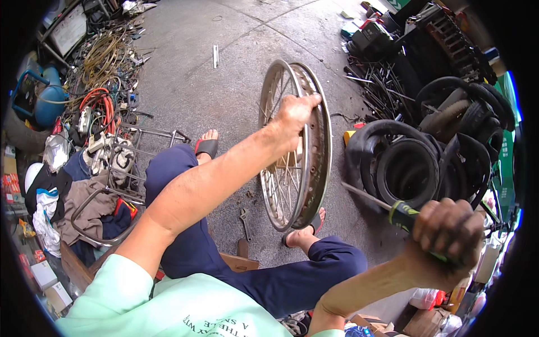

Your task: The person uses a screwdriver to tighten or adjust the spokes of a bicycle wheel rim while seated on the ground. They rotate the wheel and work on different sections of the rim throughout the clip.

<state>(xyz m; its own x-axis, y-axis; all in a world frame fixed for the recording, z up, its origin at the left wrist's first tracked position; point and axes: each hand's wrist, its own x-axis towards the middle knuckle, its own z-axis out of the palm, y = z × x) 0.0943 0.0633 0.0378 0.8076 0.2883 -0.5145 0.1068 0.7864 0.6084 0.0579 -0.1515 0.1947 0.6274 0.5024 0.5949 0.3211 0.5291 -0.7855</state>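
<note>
A rusty spoked wheel rim [316,168] stands upright on the concrete floor between my feet. My left hand [295,115] grips the top of the rim and holds it up. My right hand [446,238] is closed around the green and black handle of a screwdriver [393,209], to the right of the rim and apart from it. Its metal shaft points left toward the rim's lower edge. I am seated, with both knees in dark blue trousers below the rim.
A pile of black tyres [412,168] lies right of the rim. A small wrench [245,220] rests on the floor by my legs. A metal frame [120,168], clothes, hoses and a blue tank [42,101] crowd the left side. Scrap metal rods [382,84] lie at upper right.
</note>
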